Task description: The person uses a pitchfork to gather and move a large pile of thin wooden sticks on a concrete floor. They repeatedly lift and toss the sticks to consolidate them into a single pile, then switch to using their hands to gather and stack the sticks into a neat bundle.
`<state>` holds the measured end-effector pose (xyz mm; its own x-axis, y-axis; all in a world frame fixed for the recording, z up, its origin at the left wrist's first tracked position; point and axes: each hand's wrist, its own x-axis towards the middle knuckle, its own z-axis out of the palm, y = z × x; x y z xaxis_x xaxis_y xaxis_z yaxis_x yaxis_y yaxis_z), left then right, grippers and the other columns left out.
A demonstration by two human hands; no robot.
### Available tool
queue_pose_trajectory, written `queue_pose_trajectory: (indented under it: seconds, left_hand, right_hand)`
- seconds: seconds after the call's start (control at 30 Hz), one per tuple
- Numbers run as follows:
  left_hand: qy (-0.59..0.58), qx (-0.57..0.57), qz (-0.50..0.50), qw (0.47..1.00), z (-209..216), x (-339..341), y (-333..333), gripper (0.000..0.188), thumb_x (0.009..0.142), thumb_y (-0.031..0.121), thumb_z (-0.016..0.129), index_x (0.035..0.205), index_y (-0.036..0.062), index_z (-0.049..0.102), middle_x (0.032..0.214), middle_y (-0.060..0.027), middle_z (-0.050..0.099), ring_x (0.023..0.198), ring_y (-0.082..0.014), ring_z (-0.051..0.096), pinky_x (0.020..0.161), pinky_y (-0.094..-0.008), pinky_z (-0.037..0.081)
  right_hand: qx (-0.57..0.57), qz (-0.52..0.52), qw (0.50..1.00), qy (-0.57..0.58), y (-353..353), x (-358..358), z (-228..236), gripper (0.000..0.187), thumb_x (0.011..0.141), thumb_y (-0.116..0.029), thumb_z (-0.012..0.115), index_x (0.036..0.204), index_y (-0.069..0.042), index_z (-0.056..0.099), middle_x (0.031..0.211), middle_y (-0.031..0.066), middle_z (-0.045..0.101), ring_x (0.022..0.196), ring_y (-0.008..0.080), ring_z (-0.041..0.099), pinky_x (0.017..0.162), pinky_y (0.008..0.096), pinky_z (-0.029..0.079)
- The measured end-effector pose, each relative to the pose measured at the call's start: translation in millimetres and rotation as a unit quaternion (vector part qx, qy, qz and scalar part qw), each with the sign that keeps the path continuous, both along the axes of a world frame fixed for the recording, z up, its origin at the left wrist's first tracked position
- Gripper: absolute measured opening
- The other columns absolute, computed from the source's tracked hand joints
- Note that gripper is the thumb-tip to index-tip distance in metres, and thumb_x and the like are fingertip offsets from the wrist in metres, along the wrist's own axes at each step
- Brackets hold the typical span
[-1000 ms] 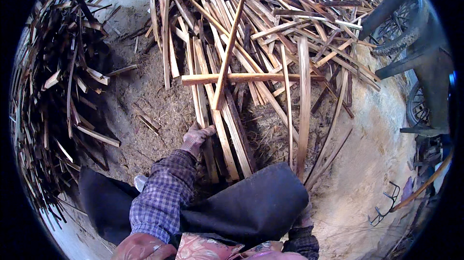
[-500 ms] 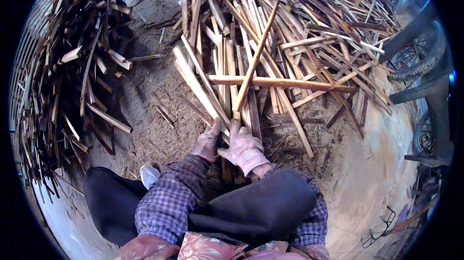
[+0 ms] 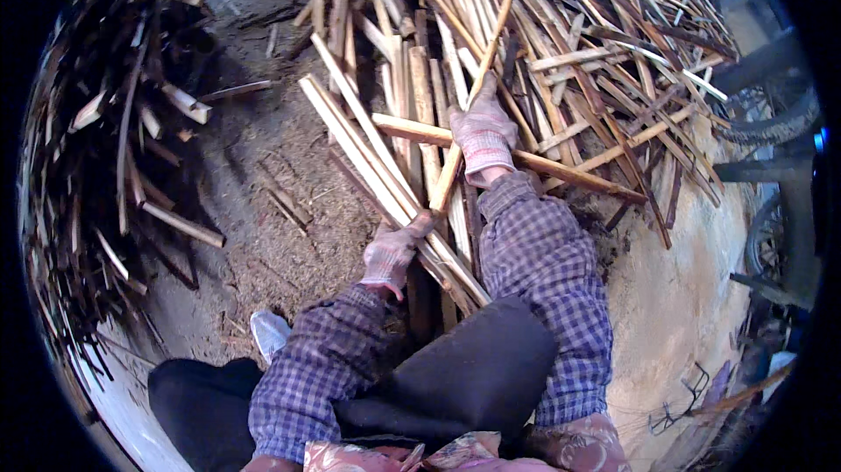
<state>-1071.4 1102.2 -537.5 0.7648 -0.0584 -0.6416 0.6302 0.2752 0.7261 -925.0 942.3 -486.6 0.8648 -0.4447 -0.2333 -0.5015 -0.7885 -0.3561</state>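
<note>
My left hand, in a pale knitted glove, is closed around the near part of several pale wooden sticks that slant up to the left. Its fingertips touch the lower end of a thin diagonal stick. Farther up that same stick, my gloved right hand grips it from above, palm hidden. Beneath the right hand runs a thicker yellow-brown stick, lying crosswise over the pile. More sticks lie lengthwise under both hands.
A big heap of loose sticks spreads to the far right. Darker stacked wood stands at the left. Wheels and a dark frame are at the right edge. My dark-trousered knee rises below the hands.
My right hand has moved from beside the left hand up and to the right along the diagonal stick. My left hand has stayed low, on the pale sticks. The whole view has shifted slightly.
</note>
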Motion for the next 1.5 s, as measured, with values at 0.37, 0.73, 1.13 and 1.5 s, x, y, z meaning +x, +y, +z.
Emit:
queue_pose_trajectory:
  seconds: [0.37,0.73,1.13,1.5]
  left_hand:
    - [0.038,0.000,0.044,0.998,-10.0,-0.8,2.3,0.057,0.071,0.021,0.077,0.114,-0.0011,0.047,0.098,-0.0094,0.059,0.081,-0.0207,0.059,0.076,-0.0312,0.048]
    - [-0.008,0.014,0.018,1.000,-23.5,1.2,13.4,0.043,0.076,0.023,0.072,0.108,-0.0011,0.055,0.095,-0.0067,0.061,0.083,-0.0186,0.058,0.077,-0.0305,0.047]
    - [0.012,0.010,0.006,1.000,-21.4,1.6,2.9,0.047,0.079,0.032,0.068,0.112,0.0005,0.055,0.102,-0.0062,0.058,0.093,-0.0204,0.055,0.088,-0.0336,0.043]
    - [0.030,0.070,0.034,0.997,-30.8,-2.6,-0.1,0.057,0.074,0.032,0.072,0.117,0.0010,0.051,0.101,-0.0078,0.058,0.087,-0.0216,0.057,0.083,-0.0352,0.046]
  right_hand:
    - [-0.242,0.233,0.942,0.008,-167.7,-137.9,-39.4,0.076,0.073,-0.033,0.068,0.136,-0.013,0.030,0.119,0.0081,0.051,0.104,0.0263,0.055,0.091,0.0369,0.042]
    - [-0.017,0.044,0.996,-0.070,-94.9,-199.6,-28.9,0.052,0.073,-0.026,0.069,0.118,-0.008,0.050,0.092,0.0160,0.062,0.084,0.0315,0.062,0.070,0.0369,0.051]
    - [-0.014,0.138,0.933,-0.333,-111.1,-193.3,-44.9,0.038,0.079,-0.023,0.061,0.115,-0.014,0.053,0.089,0.0085,0.066,0.071,0.0223,0.066,0.059,0.0350,0.055]
    - [-0.046,-0.212,0.959,-0.185,-399.1,-199.9,-68.7,0.086,0.062,-0.036,0.080,0.127,0.003,0.041,0.113,0.0163,0.058,0.100,0.0254,0.058,0.087,0.0335,0.044]
